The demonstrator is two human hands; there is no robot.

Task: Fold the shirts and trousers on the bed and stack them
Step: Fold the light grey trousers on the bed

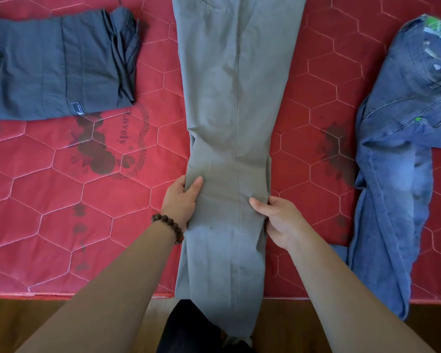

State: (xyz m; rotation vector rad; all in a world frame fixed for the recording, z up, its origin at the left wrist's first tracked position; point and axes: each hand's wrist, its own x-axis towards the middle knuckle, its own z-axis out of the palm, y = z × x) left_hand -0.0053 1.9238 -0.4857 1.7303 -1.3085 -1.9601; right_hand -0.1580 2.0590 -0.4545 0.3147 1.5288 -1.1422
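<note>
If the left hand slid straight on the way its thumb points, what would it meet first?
The left hand grips the grey trousers, thumb pointing up-right. It would likely just cross more trouser fabric; nothing else lies there.

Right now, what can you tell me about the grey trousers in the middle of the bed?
The grey trousers look like smooth, thin cloth, laid flat and lengthwise with one leg folded over the other. A pressed crease runs down the middle, and a pocket shows near the top. They lie on the red quilted mattress, and the leg ends hang over its near edge. The left hand and right hand each grip a side edge.
</note>
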